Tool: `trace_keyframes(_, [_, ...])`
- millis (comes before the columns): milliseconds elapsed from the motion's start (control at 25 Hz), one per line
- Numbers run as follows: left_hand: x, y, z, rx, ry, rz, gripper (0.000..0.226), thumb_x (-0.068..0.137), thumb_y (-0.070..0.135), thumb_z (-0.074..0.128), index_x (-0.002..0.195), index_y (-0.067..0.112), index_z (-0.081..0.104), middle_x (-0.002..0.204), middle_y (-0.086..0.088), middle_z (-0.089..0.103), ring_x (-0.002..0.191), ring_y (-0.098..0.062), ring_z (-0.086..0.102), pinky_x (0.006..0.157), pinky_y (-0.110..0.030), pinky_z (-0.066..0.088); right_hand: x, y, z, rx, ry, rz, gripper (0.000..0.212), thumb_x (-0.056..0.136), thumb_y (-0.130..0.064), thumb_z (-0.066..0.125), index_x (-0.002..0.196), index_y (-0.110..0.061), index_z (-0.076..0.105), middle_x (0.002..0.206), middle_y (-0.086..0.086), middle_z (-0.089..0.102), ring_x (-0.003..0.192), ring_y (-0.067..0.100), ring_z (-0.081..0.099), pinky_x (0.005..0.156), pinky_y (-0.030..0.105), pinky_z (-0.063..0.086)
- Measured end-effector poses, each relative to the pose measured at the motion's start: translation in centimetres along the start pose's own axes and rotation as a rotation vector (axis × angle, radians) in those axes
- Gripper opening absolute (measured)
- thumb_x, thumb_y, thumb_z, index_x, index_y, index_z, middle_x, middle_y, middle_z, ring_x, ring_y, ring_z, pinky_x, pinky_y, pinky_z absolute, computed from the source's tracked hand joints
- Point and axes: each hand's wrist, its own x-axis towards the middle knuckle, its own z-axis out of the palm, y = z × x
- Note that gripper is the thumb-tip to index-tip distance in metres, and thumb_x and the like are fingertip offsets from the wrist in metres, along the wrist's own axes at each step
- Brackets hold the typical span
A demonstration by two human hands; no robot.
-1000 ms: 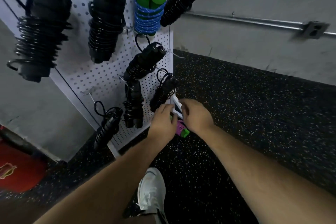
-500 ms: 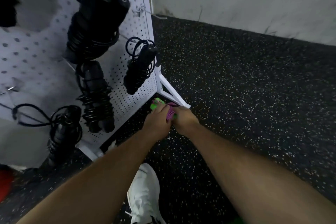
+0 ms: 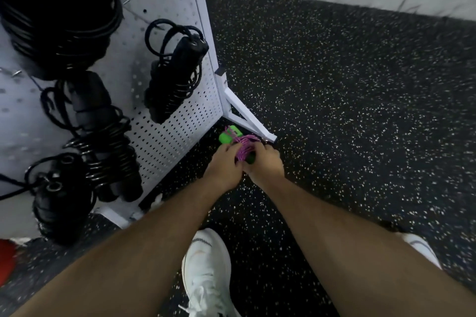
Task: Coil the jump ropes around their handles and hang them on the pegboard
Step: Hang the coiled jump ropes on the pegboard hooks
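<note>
In the head view, the left hand point(image 3: 224, 166) and the right hand point(image 3: 266, 165) are close together, low near the speckled floor point(image 3: 347, 90). Both have fingers curled around the jump rope point(image 3: 244, 146), whose purple cord is wound on green handles. The rope is just beside the white foot point(image 3: 246, 117) of the pegboard point(image 3: 177, 123), where black coiled ropes point(image 3: 173, 80) hang

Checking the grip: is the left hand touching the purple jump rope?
Touching. The head view shows the left hand with fingers curled over the purple jump rope, no gap visible.
</note>
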Motion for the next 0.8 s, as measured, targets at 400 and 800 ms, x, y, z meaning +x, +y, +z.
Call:
trace_keyframes(400, [-6.9,8.4,-4.4,-1.092,0.03,-0.208,0.046,0.096,0.042,0.066,0.139,0.032,0.052,0.128,0.0,0.065,0.108,-0.017,0.067,0.093,-0.044,0.058,-11.4,-0.9,-9.9,-0.005,0.34,-0.608,0.054,0.084,-0.016,0.076,0.134,-0.006,0.057,0.134,0.013,0.048,0.121,0.031,0.044,0.097,0.039,0.051])
trace_keyframes(800, [-15.1,13.0,-10.9,-0.818,0.048,0.115,0.043,0.086,0.043,0.065,0.128,0.044,0.059,0.112,-0.004,0.07,0.103,-0.025,0.07,0.095,-0.047,0.055,-15.0,-4.3,-22.4,0.134,0.404,-0.654,0.031,0.096,-0.027,0.062,0.127,-0.026,0.068,0.124,-0.007,0.061,0.121,0.013,0.043,0.104,0.026,0.036])
